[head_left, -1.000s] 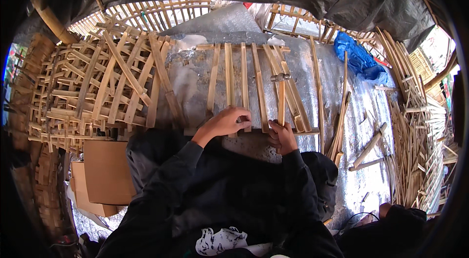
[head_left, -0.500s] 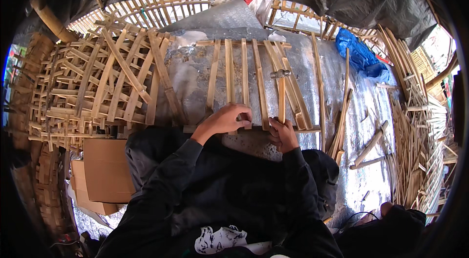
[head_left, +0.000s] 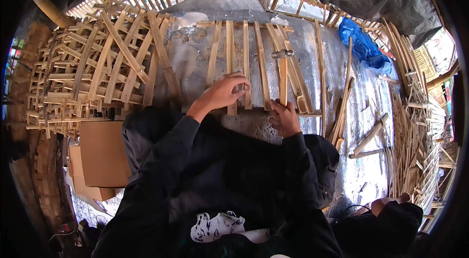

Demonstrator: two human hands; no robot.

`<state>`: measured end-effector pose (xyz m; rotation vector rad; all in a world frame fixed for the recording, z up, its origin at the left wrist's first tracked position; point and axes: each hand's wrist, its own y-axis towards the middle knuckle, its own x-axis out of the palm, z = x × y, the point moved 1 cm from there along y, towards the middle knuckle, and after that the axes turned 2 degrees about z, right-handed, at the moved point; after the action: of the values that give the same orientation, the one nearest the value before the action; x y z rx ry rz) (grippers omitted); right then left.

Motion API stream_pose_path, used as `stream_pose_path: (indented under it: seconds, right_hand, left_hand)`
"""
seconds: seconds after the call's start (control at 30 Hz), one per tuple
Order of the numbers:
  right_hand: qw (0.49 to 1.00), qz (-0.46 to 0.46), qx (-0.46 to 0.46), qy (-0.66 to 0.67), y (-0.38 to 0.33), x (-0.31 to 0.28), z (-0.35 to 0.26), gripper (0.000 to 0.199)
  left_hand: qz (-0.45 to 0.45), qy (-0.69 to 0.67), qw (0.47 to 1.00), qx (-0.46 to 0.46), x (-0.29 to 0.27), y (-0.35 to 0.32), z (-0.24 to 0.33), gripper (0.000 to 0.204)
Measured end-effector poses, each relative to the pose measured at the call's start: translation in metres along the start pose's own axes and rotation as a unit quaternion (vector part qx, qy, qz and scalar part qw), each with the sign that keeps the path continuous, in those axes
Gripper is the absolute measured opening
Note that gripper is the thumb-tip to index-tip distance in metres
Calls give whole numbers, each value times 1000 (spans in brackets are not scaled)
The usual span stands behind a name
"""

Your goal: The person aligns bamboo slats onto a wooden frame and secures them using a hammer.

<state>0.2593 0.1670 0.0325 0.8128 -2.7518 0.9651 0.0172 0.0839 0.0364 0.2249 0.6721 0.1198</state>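
My right hand (head_left: 286, 120) is closed round the wooden handle of a hammer (head_left: 284, 80), its metal head pointing away from me above the slats. My left hand (head_left: 220, 94) hovers over the near ends of the slats, thumb and forefinger curled toward each other. Anything pinched there is too small to make out. Several bamboo slats (head_left: 230, 53) lie side by side, pointing away from me. Their far ends meet a thin crosspiece (head_left: 207, 24); another crosspiece (head_left: 310, 113) runs under the near ends, partly hidden by my hands.
Nailed bamboo lattices (head_left: 83, 70) are piled at left, above a cardboard box (head_left: 103, 153). Loose bamboo strips (head_left: 410, 145) are heaped at right, near a blue plastic bag (head_left: 361, 50). Another person's dark-clothed leg (head_left: 386, 224) shows at lower right. Silvery sheeting (head_left: 364, 131) covers the floor.
My left hand has lifted from the near crosspiece, moving a little away from me over the slats. The hammer stays in my right hand. The whole view has tilted slightly, shifting the scene upward.
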Motion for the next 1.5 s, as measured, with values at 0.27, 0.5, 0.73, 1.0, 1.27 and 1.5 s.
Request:
stream_pose_path:
  seconds: [0.27, 0.5, 0.73, 1.0, 1.27, 1.5]
  right_hand:
    - [998, -2, -43, -42, -11, 1, 5, 28]
    - [998, 20, -45, -37, -17, 4, 1, 23]
    - [997, 5, -55, -52, -16, 0, -1, 26]
    - [995, -14, -66, -67, -17, -1, -1, 28]
    - [991, 9, -66, -112, -26, -6, 1, 29]
    - [982, -5, -105, -157, -47, -6, 20, 27]
  left_hand:
    - [-41, 172, 983, 51, 17, -17, -31, 65]
    - [-158, 199, 967, -10, 17, -22, -27, 110]
    - [-204, 216, 955, -8, 17, -19, -20, 125]
    - [-184, 172, 967, 24, 17, -18, -26, 121]
    - [-155, 217, 961, 75, 16, -20, -33, 114]
    - [-134, 191, 968, 89, 13, -21, -25, 108]
